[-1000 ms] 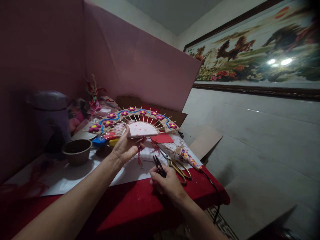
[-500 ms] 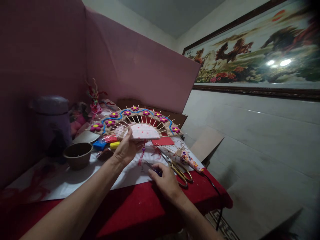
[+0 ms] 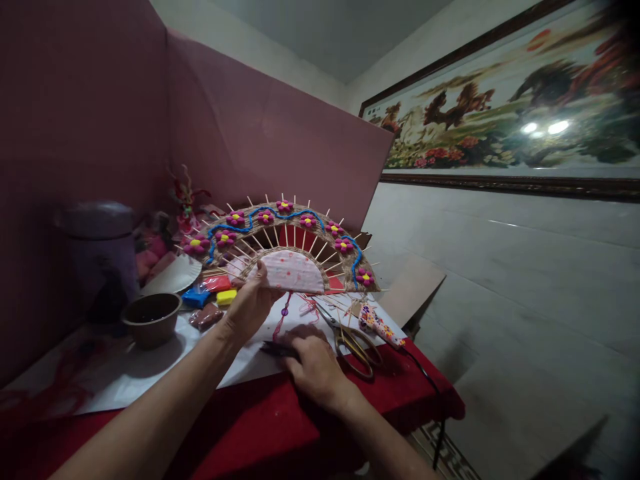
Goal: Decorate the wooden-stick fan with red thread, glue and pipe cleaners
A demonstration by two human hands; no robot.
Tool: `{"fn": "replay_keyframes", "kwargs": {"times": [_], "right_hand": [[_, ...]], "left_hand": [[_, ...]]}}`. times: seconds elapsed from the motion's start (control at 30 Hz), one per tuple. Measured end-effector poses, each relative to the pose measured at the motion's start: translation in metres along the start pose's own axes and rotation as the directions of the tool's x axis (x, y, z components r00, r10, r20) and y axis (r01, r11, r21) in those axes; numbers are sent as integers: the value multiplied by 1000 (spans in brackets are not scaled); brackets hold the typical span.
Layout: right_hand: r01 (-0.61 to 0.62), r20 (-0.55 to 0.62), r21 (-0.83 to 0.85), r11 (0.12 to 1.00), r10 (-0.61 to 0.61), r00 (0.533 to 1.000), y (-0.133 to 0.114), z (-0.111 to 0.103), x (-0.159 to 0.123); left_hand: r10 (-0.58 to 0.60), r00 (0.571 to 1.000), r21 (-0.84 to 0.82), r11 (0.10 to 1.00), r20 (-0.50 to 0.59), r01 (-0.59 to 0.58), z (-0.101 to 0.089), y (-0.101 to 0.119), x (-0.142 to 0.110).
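Note:
My left hand is closed on the lower edge of a half-round fan, thumb in front, holding it upright above the table. Thin sticks, brown twine, purple clay flowers and a wavy blue cord make up the fan; its pale centre is dotted. A tassel with a bead hangs below. Low over the white paper, my right hand curls around a small dark tool, whose kind I cannot make out. Large gold-handled scissors lie just right of that hand.
A flower-patterned glue gun with a black cord lies at the right. To the left stand a brown bowl, clay packs in blue and yellow, and a pale paper plate. Red cloth covers the table edge.
The fan has tipped, its right end lower and its top higher. My right hand has moved left and lower, bringing the dark tool down toward the paper.

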State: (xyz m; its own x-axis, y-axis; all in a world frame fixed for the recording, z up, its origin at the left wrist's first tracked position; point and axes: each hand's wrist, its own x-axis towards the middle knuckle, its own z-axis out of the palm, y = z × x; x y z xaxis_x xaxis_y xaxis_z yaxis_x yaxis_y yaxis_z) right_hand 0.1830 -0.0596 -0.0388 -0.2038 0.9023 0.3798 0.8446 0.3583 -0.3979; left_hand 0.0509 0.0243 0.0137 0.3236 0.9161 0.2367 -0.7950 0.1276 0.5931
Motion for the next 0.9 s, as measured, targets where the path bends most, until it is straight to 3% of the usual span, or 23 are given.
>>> {"fn": "replay_keyframes", "kwargs": {"times": [0.07,0.13,0.23,0.33,0.4,0.5,0.6,0.77,0.9], "right_hand": [[-59,-116,164,985,78,990,4,1,6],[-139,-226,403,905,246,943,10,1,15],[-79,-212,794,603,397,893,13,-3,32],[26,-104,972,236,327,939,8,-10,48],[41,-68,994,104,268,961,3,-14,56],[61,-65,998,23,264,962,-4,-16,66],[85,-85,996,13,297,951,-4,-14,76],[83,-77,996,-14,234,969,2,-12,89],[113,-90,992,-57,306,948,6,-7,93]], "left_hand": [[5,1000,18,1000,10,-5,2,0,-1],[13,1000,16,1000,25,-14,4,2,-2],[28,997,-5,1000,72,-27,7,3,-5],[23,991,-3,1000,130,-23,8,5,-7],[24,989,5,1000,146,-25,9,6,-8],[38,991,26,999,132,-41,8,7,-7],[55,994,46,997,98,-60,5,6,-6],[52,993,49,997,103,-57,0,5,-3],[26,999,94,995,23,-28,-7,1,0]]}}
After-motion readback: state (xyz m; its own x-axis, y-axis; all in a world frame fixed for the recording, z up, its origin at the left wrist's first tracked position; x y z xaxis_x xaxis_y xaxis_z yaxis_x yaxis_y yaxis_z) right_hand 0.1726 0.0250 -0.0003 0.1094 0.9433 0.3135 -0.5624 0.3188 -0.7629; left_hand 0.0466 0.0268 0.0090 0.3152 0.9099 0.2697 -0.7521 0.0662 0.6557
